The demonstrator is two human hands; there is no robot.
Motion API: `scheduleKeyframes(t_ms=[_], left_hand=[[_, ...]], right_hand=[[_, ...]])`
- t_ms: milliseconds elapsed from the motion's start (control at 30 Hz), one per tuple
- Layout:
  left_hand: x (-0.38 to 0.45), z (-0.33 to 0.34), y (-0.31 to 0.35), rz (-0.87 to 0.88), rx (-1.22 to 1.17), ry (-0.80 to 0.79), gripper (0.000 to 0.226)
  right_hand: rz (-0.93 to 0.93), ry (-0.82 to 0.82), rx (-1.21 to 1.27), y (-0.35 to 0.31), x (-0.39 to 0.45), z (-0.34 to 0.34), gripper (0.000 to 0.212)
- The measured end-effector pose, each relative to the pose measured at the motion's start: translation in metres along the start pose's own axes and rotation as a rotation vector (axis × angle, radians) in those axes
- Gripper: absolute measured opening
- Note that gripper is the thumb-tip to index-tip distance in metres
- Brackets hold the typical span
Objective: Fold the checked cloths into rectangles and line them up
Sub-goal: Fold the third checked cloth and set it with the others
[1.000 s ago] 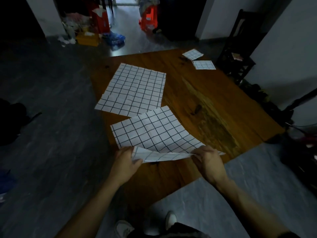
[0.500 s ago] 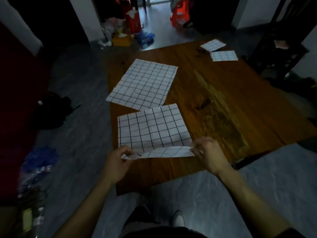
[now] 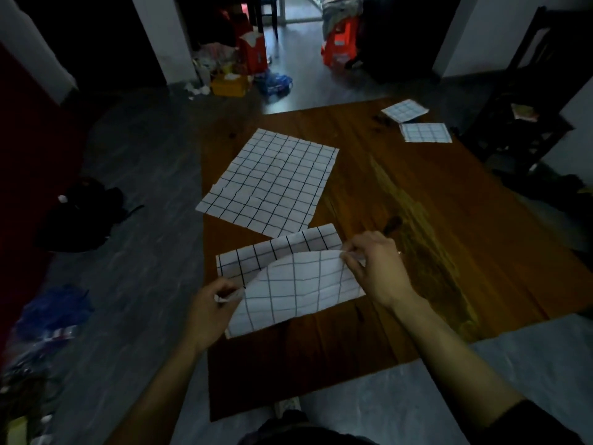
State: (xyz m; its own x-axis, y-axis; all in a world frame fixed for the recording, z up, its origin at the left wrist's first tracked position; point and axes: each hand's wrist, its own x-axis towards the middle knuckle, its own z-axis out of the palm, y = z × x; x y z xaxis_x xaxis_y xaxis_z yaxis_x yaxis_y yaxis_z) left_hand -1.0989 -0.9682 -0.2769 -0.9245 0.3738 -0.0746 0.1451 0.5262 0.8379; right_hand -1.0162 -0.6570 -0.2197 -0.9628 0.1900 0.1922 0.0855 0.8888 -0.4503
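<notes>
Near cloth (image 3: 298, 281), at the table's (image 3: 433, 220) near-left corner, mid-fold: its near edge is lifted and carried toward the far edge. Risk, as I judge it: my right hand (image 3: 377, 268) leads my left hand (image 3: 208, 308), so the flap lies skewed; laid down thus, corners would miss and the rectangle come out crooked. A slipped pinch would drop the flap. Both hands' fingers are curled tight, each pinching one flap corner. The unfolded cloth (image 3: 272, 183) lies just beyond; two folded cloths (image 3: 425, 132) sit at the far-right corner.
</notes>
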Motion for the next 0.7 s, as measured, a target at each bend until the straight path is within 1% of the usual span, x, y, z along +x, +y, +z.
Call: scheduleKeyframes(t_ms=[67, 200, 300, 400, 467, 567, 600, 633, 700], left_hand=[[0.014, -0.001, -0.009, -0.058, -0.044, 0.037, 0.003], [0.043, -0.006, -0.037, -0.247, -0.065, 0.072, 0.007], [0.054, -0.008, -0.055, -0.348, -0.032, 0.059, 0.008], [0.058, -0.003, -0.065, -0.383, -0.111, 0.097, 0.002], [0.063, 0.0, -0.07, -0.39, -0.118, 0.111, 0.027], [0.067, 0.0, -0.07, -0.371, -0.128, 0.05, 0.051], [0.068, 0.001, -0.07, -0.355, -0.149, 0.049, 0.054], [0.068, 0.002, -0.07, -0.358, -0.165, 0.068, 0.05], [0.069, 0.003, -0.072, -0.345, -0.12, 0.209, 0.045]], right_hand=[[-0.04, -0.024, -0.047, -0.009, 0.029, 0.006, 0.004], [-0.095, -0.133, -0.106, -0.03, 0.08, 0.031, 0.007], [-0.118, -0.168, -0.119, -0.038, 0.099, 0.049, 0.018], [-0.083, -0.222, -0.077, -0.034, 0.095, 0.06, 0.028], [-0.089, -0.221, -0.105, -0.025, 0.089, 0.068, 0.034], [-0.028, -0.241, -0.139, -0.01, 0.078, 0.079, 0.043], [0.003, -0.266, -0.132, -0.007, 0.073, 0.082, 0.043], [0.026, -0.297, -0.124, -0.004, 0.068, 0.086, 0.042], [0.051, -0.352, -0.117, 0.003, 0.059, 0.093, 0.04]])
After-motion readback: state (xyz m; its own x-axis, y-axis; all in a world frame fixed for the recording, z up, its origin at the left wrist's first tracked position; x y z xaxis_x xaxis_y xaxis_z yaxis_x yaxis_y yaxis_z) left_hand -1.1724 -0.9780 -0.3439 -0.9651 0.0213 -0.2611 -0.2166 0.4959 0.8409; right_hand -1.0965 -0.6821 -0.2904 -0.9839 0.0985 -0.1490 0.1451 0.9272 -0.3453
